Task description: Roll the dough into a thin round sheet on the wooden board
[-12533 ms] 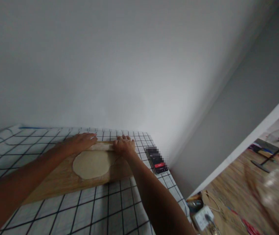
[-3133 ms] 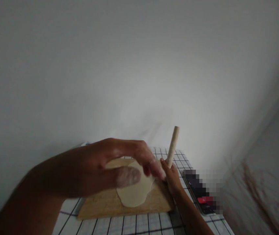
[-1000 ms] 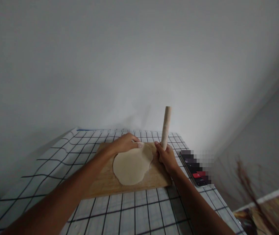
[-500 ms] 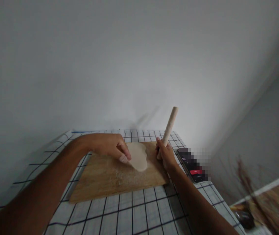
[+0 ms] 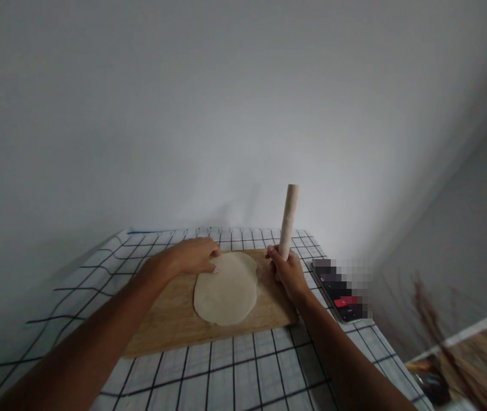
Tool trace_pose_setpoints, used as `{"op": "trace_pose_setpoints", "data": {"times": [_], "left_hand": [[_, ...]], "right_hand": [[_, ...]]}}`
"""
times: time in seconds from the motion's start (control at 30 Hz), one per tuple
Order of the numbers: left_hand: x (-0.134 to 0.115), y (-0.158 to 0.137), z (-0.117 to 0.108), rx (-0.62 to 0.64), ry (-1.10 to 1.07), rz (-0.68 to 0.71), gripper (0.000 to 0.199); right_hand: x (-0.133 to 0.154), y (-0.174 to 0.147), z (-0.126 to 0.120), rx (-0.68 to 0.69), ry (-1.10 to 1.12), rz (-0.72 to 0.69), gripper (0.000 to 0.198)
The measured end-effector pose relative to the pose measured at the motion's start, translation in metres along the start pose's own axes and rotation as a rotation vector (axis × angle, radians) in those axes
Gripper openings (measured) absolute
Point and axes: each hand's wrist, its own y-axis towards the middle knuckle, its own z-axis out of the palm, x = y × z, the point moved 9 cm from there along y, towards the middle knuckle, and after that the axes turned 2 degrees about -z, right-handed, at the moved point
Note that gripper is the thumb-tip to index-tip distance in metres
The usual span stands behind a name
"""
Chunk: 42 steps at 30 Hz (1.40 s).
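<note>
A thin, roughly round sheet of dough (image 5: 226, 294) lies flat on the wooden board (image 5: 162, 325). My left hand (image 5: 194, 255) is at the dough's far left edge, its thumb touching or just over the sheet and a gap showing between thumb and fingers. On the other side, my right hand (image 5: 287, 268) is closed round the lower part of a pale wooden rolling pin (image 5: 288, 220). The pin stands nearly upright over the board's right side, its top tilted slightly right. My palm hides its lower end.
Under the board is a white cloth with a dark grid (image 5: 222, 377), covering the table. A phone (image 5: 340, 294), partly blurred out, lies right of the board. The wall (image 5: 243, 125) rises behind the table. Dry reddish stems (image 5: 435, 319) stand at lower right.
The dough sheet, lifted and folded at its left edge before, now lies spread flat. My left hand's pinch has loosened. The rolling pin has swung more upright and slightly left.
</note>
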Motion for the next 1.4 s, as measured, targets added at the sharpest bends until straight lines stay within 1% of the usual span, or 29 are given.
{"op": "trace_pose_setpoints", "data": {"times": [0.07,0.17,0.2,0.27,0.33,0.4,0.47,0.53,0.6,0.67,0.73,0.83,0.9,0.97,1.0,1.03,1.1,1.17,1.2,1.27,1.3,1.33,1.4], "left_hand": [[-0.001,0.002,0.008,0.05,-0.031,0.008,0.039],[0.005,0.006,0.014,0.078,-0.176,-0.006,0.051],[0.007,0.007,0.016,0.092,-0.204,-0.008,0.05],[0.007,0.008,0.018,0.121,-0.223,0.015,0.038],[-0.001,0.006,0.013,0.114,-0.275,0.087,0.032],[-0.013,0.003,0.003,0.099,-0.436,0.16,0.038],[-0.024,-0.002,-0.006,0.107,-0.644,0.198,0.047],[-0.029,-0.006,-0.013,0.119,-0.802,0.198,0.052],[-0.024,-0.008,-0.018,0.109,-0.877,0.165,0.053],[-0.008,-0.006,-0.017,0.082,-0.857,0.114,0.055],[0.014,0.0,-0.012,0.041,-0.751,0.055,0.056],[0.041,0.012,0.004,0.026,-0.579,-0.004,0.059],[0.05,0.02,0.016,0.033,-0.55,-0.016,0.06],[0.051,0.026,0.022,0.017,-0.565,-0.002,0.059],[0.051,0.028,0.023,-0.008,-0.56,0.001,0.058],[0.051,0.028,0.019,-0.061,-0.537,-0.003,0.058],[0.053,0.025,0.0,-0.23,-0.453,-0.043,0.062],[0.049,0.016,-0.026,-0.388,-0.405,-0.053,0.06],[0.042,0.01,-0.038,-0.436,-0.409,-0.023,0.056],[0.019,0.001,-0.057,-0.456,-0.436,0.091,0.05],[0.006,-0.003,-0.062,-0.454,-0.439,0.144,0.048],[-0.007,-0.006,-0.063,-0.435,-0.432,0.189,0.047],[-0.032,-0.008,-0.049,-0.376,-0.354,0.247,0.045]], "right_hand": [[-0.001,0.0,0.0,-0.002,-0.012,-0.001,0.044],[-0.001,0.001,-0.001,-0.001,-0.036,-0.021,0.043],[-0.002,0.001,-0.001,0.001,-0.044,-0.026,0.043],[-0.003,0.001,-0.001,0.005,-0.054,-0.029,0.042],[-0.003,0.001,0.0,0.013,-0.066,-0.031,0.042],[-0.002,0.001,0.001,0.024,-0.079,-0.039,0.042],[0.0,0.0,0.002,0.02,-0.071,-0.038,0.041],[0.002,-0.001,0.001,-0.001,-0.05,-0.03,0.039],[0.006,-0.002,-0.001,-0.022,-0.041,-0.023,0.039],[0.011,-0.003,-0.001,-0.022,-0.049,-0.034,0.04],[0.019,-0.003,0.0,-0.002,-0.054,-0.071,0.04],[0.028,-0.002,0.004,0.058,-0.102,-0.131,0.037],[0.03,-0.001,0.004,0.095,-0.189,-0.159,0.036],[0.034,0.0,0.001,0.114,-0.319,-0.208,0.034],[0.036,0.001,-0.001,0.12,-0.397,-0.234,0.034],[0.038,0.001,-0.003,0.131,-0.48,-0.254,0.033],[0.04,0.0,-0.003,0.186,-0.646,-0.27,0.037],[0.041,-0.002,-0.002,0.245,-0.796,-0.27,0.045],[0.041,-0.003,-0.001,0.268,-0.864,-0.271,0.049],[0.041,-0.006,0.002,0.3,-0.98,-0.275,0.056],[0.041,-0.008,0.005,0.311,-1.025,-0.275,0.058],[0.04,-0.01,0.008,0.321,-1.062,-0.279,0.058],[0.039,-0.013,0.014,0.337,-1.107,-0.287,0.057]]}}
